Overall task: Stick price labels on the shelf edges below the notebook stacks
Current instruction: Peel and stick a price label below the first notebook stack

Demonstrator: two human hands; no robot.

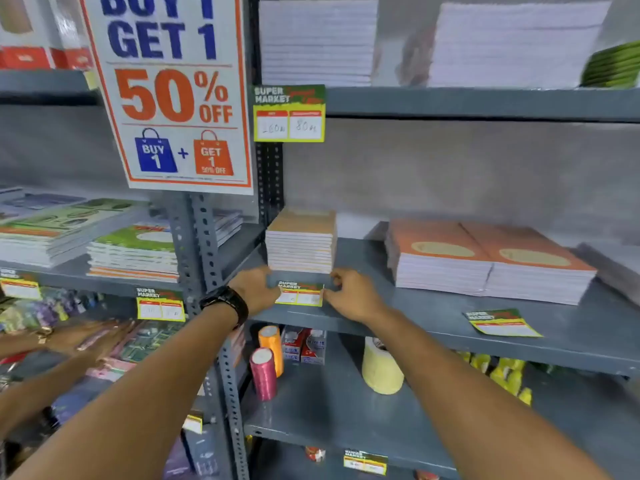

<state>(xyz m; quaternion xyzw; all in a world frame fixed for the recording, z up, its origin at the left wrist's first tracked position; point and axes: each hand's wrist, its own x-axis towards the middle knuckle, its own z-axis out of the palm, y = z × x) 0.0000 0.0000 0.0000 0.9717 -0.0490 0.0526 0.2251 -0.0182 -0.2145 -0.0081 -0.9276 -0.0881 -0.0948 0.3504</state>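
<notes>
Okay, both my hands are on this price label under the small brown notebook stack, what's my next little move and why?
Probably press the label flat along the shelf edge. Your left hand and right hand pinch its two ends below the brown notebook stack, so it looks positioned already.

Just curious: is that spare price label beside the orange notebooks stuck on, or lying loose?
Apparently loose: the spare label lies flat and skewed on top of the shelf, not on its front edge. Whether it is glued cannot be told.
</notes>
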